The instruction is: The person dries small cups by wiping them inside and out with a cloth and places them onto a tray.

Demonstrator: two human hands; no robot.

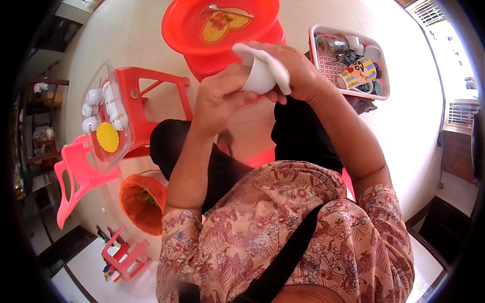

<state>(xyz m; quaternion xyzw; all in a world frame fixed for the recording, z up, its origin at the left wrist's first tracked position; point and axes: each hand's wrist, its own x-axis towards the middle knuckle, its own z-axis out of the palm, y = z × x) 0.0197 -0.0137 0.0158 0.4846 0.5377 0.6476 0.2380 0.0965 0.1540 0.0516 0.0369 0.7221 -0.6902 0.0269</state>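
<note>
In front of my knees, a small white cup [256,80] is tilted between my two hands. My left hand [218,98] grips the cup from the left, its fingers curled around the side. A white cloth [277,71] is draped over the cup's rim and far side. My right hand [298,68] is closed on this cloth and presses it against the cup; some of its fingers are hidden behind. Beyond the hands, a red basin [177,28] holds a metal spoon [230,11].
On a red stool [134,81] at left, a clear tray [108,162] carries several white cups [118,116] and a yellow scalloped lid [107,137]. A white basket [386,83] at right holds cups and a glass jar. An orange-lined bin [132,202] and pink chair [83,171] stand left.
</note>
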